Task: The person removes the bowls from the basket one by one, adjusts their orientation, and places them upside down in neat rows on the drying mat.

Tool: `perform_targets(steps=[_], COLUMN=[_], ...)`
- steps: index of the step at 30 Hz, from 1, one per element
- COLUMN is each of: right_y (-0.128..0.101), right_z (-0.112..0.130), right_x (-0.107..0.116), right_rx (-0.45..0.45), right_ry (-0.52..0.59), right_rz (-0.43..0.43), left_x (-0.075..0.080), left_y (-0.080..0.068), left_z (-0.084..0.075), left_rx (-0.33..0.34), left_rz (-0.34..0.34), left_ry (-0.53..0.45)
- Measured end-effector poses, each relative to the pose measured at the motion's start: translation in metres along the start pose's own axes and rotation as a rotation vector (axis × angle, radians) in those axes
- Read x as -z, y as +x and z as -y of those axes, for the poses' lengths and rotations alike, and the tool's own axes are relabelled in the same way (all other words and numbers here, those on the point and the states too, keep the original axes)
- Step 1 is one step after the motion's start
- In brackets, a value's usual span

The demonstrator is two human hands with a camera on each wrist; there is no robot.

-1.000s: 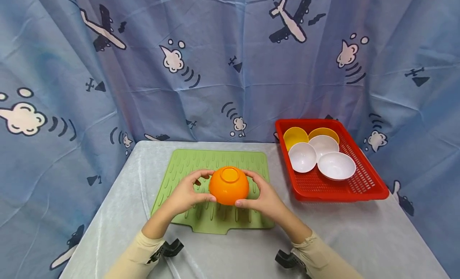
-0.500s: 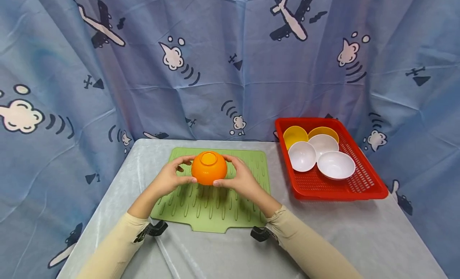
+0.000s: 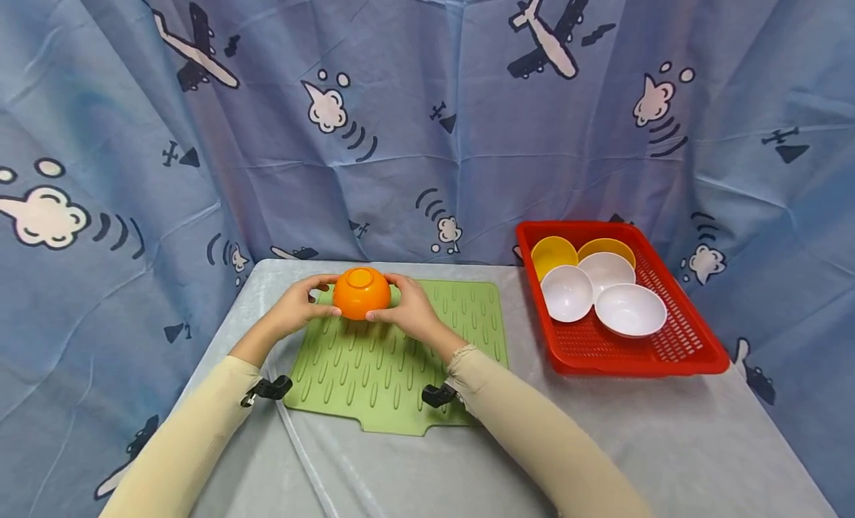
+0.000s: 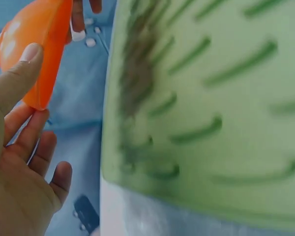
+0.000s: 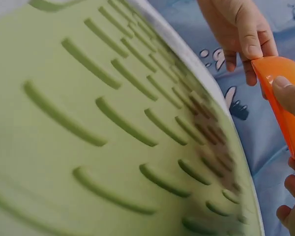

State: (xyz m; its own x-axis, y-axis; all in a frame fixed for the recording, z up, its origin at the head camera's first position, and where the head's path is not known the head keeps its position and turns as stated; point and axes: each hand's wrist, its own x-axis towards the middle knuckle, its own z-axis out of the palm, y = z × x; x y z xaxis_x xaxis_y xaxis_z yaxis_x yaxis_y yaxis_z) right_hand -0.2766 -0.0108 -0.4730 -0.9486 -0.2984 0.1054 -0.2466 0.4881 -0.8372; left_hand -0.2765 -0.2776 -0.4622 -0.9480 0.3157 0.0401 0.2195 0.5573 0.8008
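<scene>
An orange bowl (image 3: pixel 361 295) is upside down, its foot ring facing up, over the far left part of the green ribbed drying mat (image 3: pixel 401 369). My left hand (image 3: pixel 298 307) grips its left side, thumb in front and fingers behind. On the right side my right hand (image 3: pixel 414 310) holds it the same way. In the left wrist view the bowl (image 4: pixel 42 54) is raised off the mat, with the left thumb pressed on its outside. The right wrist view shows both hands at the bowl (image 5: pixel 282 105) and a shadow on the mat below.
A red basket (image 3: pixel 695 347) stands at the right of the grey-covered table (image 3: pixel 568 444). In it lie white bowls (image 3: pixel 631 310) and yellow bowls (image 3: pixel 554 255). A blue patterned curtain (image 3: pixel 394 132) hangs behind the table and along its sides.
Both hands have carried the upturned orange bowl left and away from me, from the middle of the mat to its far left part. The basket and its bowls stay put.
</scene>
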Motion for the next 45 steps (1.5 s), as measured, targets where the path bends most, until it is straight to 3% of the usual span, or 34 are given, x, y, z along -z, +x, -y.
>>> perform_targets(steps=[6, 12, 21, 36, 45], right_y=[0.025, 0.04, 0.042, 0.043, 0.044], right_z=[-0.004, -0.008, -0.011, -0.012, -0.015], right_x=[-0.022, -0.04, -0.059, -0.065, -0.063], right_rx=[-0.019, -0.049, -0.086, -0.076, -0.078], right_ry=[-0.042, -0.192, -0.337, -0.371, -0.401], right_rz=[0.002, -0.001, -0.006, -0.037, -0.017], left_x=[0.01, 0.012, 0.007, 0.007, 0.008], left_y=[0.01, 0.015, 0.018, 0.021, 0.023], left_z=[0.021, 0.039, 0.06, 0.06, 0.045], left_rx=[0.062, 0.107, 0.123, 0.172, 0.203], left_rz=[0.014, 0.016, 0.016, 0.001, 0.038], left_ry=[0.042, 0.067, 0.095, 0.085, 0.132])
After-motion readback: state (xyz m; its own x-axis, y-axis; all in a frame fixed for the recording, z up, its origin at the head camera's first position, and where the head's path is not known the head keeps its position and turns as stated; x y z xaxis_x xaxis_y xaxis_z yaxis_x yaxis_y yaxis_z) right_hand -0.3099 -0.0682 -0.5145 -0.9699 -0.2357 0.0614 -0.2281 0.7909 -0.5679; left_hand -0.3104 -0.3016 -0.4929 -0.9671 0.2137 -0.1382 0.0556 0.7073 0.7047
